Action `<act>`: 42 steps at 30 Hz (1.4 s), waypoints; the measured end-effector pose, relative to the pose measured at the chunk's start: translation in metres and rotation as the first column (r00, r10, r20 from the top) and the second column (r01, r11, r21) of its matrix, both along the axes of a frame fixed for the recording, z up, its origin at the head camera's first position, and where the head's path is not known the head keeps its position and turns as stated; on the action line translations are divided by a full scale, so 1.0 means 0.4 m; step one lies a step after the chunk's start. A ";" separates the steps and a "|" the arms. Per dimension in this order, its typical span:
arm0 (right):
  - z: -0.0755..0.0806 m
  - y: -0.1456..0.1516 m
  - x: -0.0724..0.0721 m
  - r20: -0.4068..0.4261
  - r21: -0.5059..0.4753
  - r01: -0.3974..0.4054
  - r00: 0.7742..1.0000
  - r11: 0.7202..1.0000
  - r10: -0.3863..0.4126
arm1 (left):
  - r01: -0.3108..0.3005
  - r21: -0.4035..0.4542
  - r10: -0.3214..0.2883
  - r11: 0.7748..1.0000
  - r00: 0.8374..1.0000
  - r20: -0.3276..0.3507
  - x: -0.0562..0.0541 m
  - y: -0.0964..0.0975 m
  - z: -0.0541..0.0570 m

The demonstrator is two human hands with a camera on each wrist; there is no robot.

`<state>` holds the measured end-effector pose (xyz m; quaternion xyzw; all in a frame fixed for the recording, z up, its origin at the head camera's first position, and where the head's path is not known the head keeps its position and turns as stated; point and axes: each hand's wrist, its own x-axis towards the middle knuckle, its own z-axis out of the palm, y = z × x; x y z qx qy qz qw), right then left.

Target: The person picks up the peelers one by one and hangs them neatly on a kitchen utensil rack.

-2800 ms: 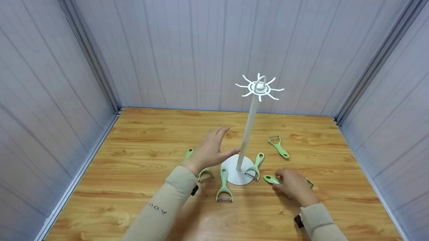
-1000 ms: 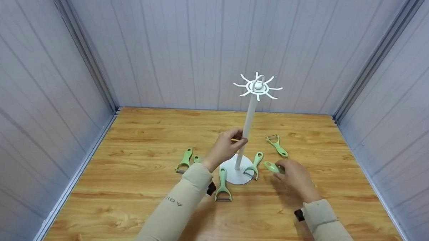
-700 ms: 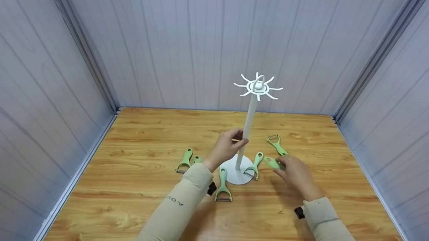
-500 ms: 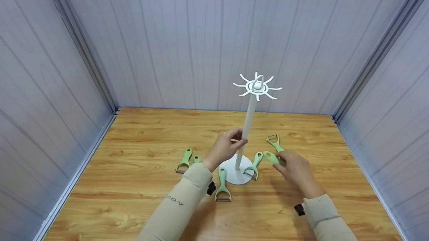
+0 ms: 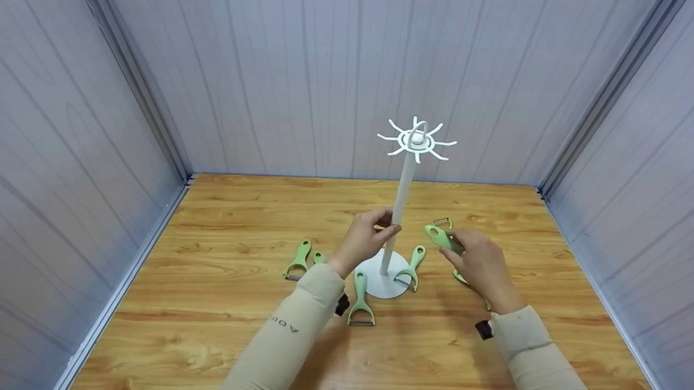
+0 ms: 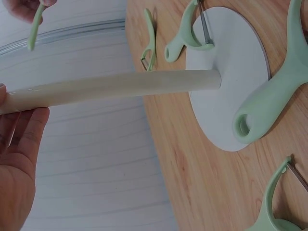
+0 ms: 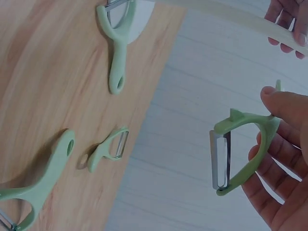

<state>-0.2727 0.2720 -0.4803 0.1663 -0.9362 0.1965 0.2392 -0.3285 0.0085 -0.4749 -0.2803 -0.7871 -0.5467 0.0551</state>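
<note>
My left hand grips the white pole of an upright stand, thumb on the near side and fingers behind it. The stand's top is a ring of bare curved hooks, and its round white base sits on the table. My right hand pinches a light green Y-shaped peeler by its handle. That peeler's holed handle end points toward the pole, well below the hooks. In the right wrist view its metal blade faces away from the palm, raised above the table.
Several more green peelers lie about the wooden table. One peeler overlaps the base, and another lies in front of it. Two are at left, one partly behind the sleeve. Others lie near and under the right hand.
My left hand has closed round the pole. My right hand has picked up a peeler from the table's right side and raised it away from me, uncovering another peeler below.
</note>
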 end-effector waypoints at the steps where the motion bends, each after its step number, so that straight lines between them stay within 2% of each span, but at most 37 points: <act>1: 0.003 -0.001 -0.001 -0.010 -0.007 0.002 1.000 1.000 -0.002 | -0.001 -0.006 0.001 1.000 1.000 -0.003 0.000 0.000 0.000; 5: 0.020 -0.008 -0.001 -0.047 -0.040 0.005 0.999 0.999 -0.007 | -0.003 -0.022 0.003 1.000 1.000 -0.012 -0.001 0.000 -0.001; 10: 0.043 -0.018 -0.003 -0.131 -0.079 -0.012 0.991 0.997 0.001 | 0.000 -0.018 0.000 1.000 1.000 -0.010 -0.001 -0.001 -0.004; 17: 0.078 -0.036 -0.005 -0.265 -0.140 -0.077 0.963 0.987 0.038 | -0.004 -0.018 0.003 1.000 1.000 -0.015 -0.002 0.000 -0.005; 28: 0.122 -0.056 -0.009 -0.413 -0.180 -0.132 0.909 0.975 0.047 | -0.007 -0.039 0.006 0.999 1.000 -0.025 -0.001 0.001 -0.003; 31: 0.139 -0.060 -0.007 -0.440 -0.193 -0.150 0.896 0.970 0.051 | -0.005 -0.042 0.004 0.999 1.000 -0.025 -0.001 0.000 -0.003; 36: 0.167 -0.068 0.005 -0.457 -0.223 -0.167 0.888 0.960 0.048 | -0.007 -0.050 0.007 0.999 1.000 -0.017 -0.002 0.000 -0.004; 42: 0.197 -0.080 0.015 -0.494 -0.293 -0.198 0.869 0.935 0.029 | -0.006 -0.047 0.005 0.999 1.000 -0.007 -0.003 0.001 -0.005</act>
